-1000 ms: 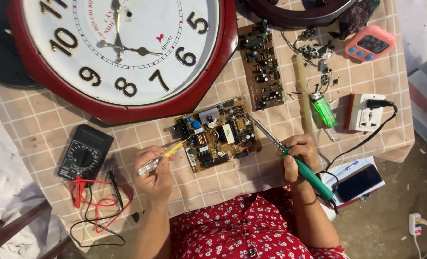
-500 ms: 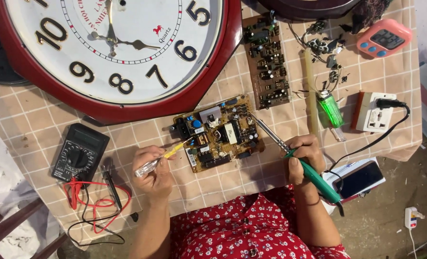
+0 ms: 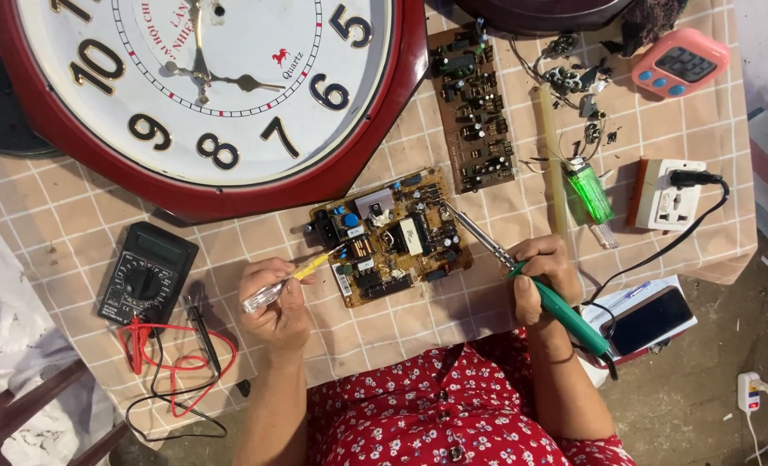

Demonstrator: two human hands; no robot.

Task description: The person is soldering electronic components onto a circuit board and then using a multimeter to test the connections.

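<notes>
From your head camera, the yellowish circuit board (image 3: 391, 235) lies tilted on the checked tablecloth (image 3: 47, 224), just below the red-rimmed wall clock (image 3: 203, 95), crowded with blue and black parts. Your left hand (image 3: 276, 302) is closed around a clear-handled screwdriver (image 3: 291, 278) whose tip touches the board's left edge. Your right hand (image 3: 543, 276) grips a green soldering iron (image 3: 530, 280), its tip on the board's right side.

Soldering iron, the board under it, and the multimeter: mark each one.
soldering iron (image 3: 565, 312), head view, on its green handle below the right hand.
circuit board (image 3: 390, 235), head view, middle of the component side.
multimeter (image 3: 146, 274), head view, on its black dial.
</notes>
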